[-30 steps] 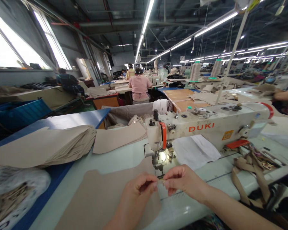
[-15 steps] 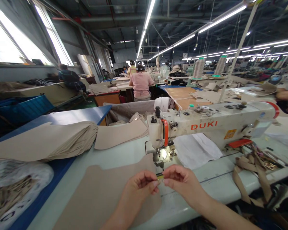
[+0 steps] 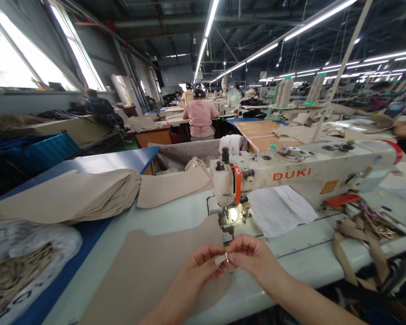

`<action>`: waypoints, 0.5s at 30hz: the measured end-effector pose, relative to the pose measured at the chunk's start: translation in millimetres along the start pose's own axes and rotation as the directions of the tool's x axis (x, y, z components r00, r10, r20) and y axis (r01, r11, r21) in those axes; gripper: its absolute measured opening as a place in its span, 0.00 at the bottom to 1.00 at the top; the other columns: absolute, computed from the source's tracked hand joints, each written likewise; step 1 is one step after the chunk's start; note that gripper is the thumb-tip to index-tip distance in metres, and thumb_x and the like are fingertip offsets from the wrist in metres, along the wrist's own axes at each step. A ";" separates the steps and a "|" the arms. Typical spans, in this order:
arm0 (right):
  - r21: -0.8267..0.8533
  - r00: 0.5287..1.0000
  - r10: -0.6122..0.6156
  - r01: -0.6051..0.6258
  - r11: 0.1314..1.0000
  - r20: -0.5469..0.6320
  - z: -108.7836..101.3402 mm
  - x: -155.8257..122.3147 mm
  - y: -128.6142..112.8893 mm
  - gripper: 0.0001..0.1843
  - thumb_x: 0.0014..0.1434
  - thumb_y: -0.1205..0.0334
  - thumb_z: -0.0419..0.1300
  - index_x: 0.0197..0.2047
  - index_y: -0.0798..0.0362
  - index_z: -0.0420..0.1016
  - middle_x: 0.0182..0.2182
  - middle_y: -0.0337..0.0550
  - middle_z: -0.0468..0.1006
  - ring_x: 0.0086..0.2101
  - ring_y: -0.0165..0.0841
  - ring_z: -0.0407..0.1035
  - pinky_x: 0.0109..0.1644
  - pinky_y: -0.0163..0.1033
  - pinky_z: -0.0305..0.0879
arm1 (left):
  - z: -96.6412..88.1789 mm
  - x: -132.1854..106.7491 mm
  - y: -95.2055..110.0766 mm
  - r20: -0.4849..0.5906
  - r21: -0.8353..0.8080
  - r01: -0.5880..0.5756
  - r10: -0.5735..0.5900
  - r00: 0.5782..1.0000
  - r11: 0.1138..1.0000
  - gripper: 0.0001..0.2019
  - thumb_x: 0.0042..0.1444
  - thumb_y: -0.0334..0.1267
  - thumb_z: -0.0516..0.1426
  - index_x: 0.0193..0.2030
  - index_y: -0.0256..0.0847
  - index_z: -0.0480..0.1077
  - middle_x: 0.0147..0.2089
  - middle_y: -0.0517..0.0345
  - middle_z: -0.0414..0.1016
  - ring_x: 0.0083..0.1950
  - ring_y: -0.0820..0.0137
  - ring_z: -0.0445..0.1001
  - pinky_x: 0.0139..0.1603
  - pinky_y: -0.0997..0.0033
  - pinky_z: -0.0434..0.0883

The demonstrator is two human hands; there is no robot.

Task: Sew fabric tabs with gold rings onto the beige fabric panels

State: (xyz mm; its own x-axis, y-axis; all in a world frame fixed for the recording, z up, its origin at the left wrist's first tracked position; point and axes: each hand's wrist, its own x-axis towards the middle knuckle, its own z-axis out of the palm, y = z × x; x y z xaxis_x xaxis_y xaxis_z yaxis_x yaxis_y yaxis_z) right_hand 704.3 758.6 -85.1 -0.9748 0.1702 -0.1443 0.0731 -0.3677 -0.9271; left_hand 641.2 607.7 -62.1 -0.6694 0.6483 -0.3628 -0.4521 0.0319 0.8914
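Note:
My left hand (image 3: 205, 266) pinches a short beige fabric strip (image 3: 219, 260). Right beside it, fingertips nearly touching, my right hand (image 3: 252, 257) is closed on a small shiny metal piece (image 3: 227, 257), perhaps a ring or buckle, at the strip's end; the fingers hide most of both. A large flat beige fabric panel (image 3: 145, 266) lies on the pale table under my left hand. Just beyond my hands stands the DUKI sewing machine (image 3: 291, 171), its lit needle area (image 3: 232, 216) in front of my fingers.
A stack of beige panels (image 3: 71, 194) and more cut pieces (image 3: 172, 187) lie left. A plastic bag of strips (image 3: 30, 262) sits nearer. White cloth (image 3: 280, 210) lies under the machine arm; beige straps (image 3: 355, 243) hang at right. A person in pink (image 3: 199, 115) sits ahead.
The beige strip and metal piece now show more plainly between my fingertips, as the fingers have shifted slightly. The view has turned a little to the left.

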 end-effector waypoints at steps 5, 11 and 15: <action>0.067 0.999 0.033 -0.035 0.997 0.021 7.7 -4.5 -3.5 0.16 0.37 0.55 0.72 0.24 0.56 0.72 0.20 0.37 0.76 0.23 0.29 0.71 0.31 0.34 0.64 | 8.8 -3.4 10.0 0.034 0.037 0.004 -0.005 0.999 0.999 0.13 0.39 0.41 0.66 0.25 0.36 0.70 0.24 0.61 0.71 0.29 0.75 0.66 0.33 0.77 0.62; 0.007 0.998 0.016 -0.017 1.000 0.058 11.1 -14.3 -11.5 0.12 0.42 0.59 0.68 0.25 0.55 0.70 0.21 0.36 0.75 0.25 0.29 0.71 0.34 0.35 0.65 | 3.4 0.5 18.4 0.096 0.265 -0.050 0.025 0.995 0.963 0.08 0.37 0.36 0.61 0.22 0.38 0.65 0.21 0.65 0.65 0.25 0.76 0.61 0.28 0.76 0.58; -0.186 0.994 -0.083 0.096 0.978 0.075 17.0 -26.2 -17.8 0.09 0.45 0.65 0.64 0.32 0.54 0.70 0.27 0.36 0.74 0.30 0.29 0.69 0.36 0.34 0.64 | -3.2 -0.2 16.2 0.132 0.418 -0.129 0.080 0.988 0.899 0.02 0.38 0.31 0.54 0.23 0.38 0.64 0.22 0.66 0.62 0.25 0.76 0.58 0.27 0.76 0.55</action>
State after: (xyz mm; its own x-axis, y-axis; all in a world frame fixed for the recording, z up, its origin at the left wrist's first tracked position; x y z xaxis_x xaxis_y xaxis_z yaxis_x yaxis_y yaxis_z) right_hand 724.9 745.2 -58.9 -0.9905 0.1314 -0.0406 0.0174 -0.1729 -0.9848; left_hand 632.2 605.6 -48.5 -0.6200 0.7434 -0.2509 -0.0738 0.2630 0.9620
